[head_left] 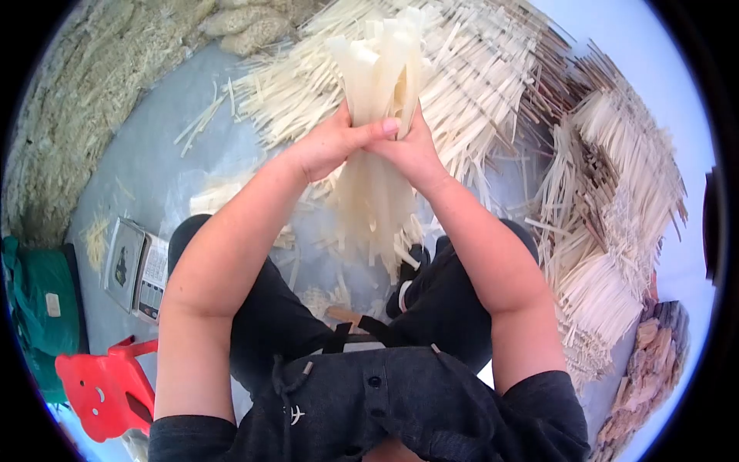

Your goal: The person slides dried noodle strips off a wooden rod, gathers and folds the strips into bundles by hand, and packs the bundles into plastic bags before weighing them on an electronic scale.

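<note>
A bundle of pale, flat strips (377,73) stands roughly upright between my hands, its upper ends fanned and curled, its lower part hanging below them toward the floor. My left hand (331,145) wraps the bundle from the left side. From the right, my right hand (416,150) is closed round the same bundle. The two hands touch at the front, thumbs crossing over the strips. Most fingers are hidden behind the bundle.
Loose pale strips (469,85) cover the floor ahead, with more piled (608,231) on the right. Fibrous material (85,92) lies at the upper left. A scale (142,269), red stool (108,389) and green bag (46,308) are at the left. Brownish pieces (647,369) lie lower right.
</note>
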Demonstrator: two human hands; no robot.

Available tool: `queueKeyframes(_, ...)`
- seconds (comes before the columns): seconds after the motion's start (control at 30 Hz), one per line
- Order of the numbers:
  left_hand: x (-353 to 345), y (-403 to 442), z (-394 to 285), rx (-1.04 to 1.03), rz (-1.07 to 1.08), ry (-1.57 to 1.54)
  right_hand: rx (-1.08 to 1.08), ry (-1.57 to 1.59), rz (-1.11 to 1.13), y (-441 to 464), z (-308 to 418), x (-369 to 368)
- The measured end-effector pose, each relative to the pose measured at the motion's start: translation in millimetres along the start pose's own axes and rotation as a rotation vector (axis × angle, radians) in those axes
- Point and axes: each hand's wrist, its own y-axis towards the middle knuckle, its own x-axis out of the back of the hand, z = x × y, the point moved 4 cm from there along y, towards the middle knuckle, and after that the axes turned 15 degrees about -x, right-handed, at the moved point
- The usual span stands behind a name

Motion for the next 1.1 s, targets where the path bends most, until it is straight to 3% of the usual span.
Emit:
queueKeyframes(0.07, 1, 4, -4, -0.04, -0.027, 0.01, 0.007, 0.025, -0.016, 8, 0, 10)
queueKeyframes(0.13, -2, 6, -3, 0.096, 0.044, 0.111, -0.154, 0.349, 0.06, 12, -4, 23)
queueKeyframes(0.17, -2, 7, 0, 0.13, 0.175, 0.319, -0.145, 0.343, 0.053, 14, -1, 28)
queueKeyframes(0.23, -14, 5, 1, 0.114, 0.173, 0.403, -0.294, 0.498, 0.057, 14, 0, 35)
queueKeyframes(0.43, -12, -13, 32, 0.172, 0.064, 0.541, -0.318, 0.365, 0.148, -9, -17, 8)
queueKeyframes(0.5, -10, -15, 37, -0.014, 0.128, 0.612, -0.295, 0.288, 0.161, -16, -18, 3)
queueKeyframes(0.6, -11, -20, 36, 0.018, 0.12, 0.549, -0.282, 0.264, 0.192, -18, -21, 0)
queueKeyframes(0.83, -1, -18, 0, 0.071, 0.172, 0.488, -0.238, 0.468, 0.166, -16, 4, 3)
queueKeyframes(0.93, 6, -24, 2, 0.242, 0.122, 0.365, -0.323, 0.579, 0.168, -11, 2, 10)
queueKeyframes(1.0, -18, -32, 2, 0.024, 0.209, 0.591, -0.391, 0.625, 0.164, -8, -9, 7)
queueKeyframes(1.1, -9, -41, -9, 0.108, 0.214, 0.665, -0.372, 0.592, 0.188, -5, -21, 0)
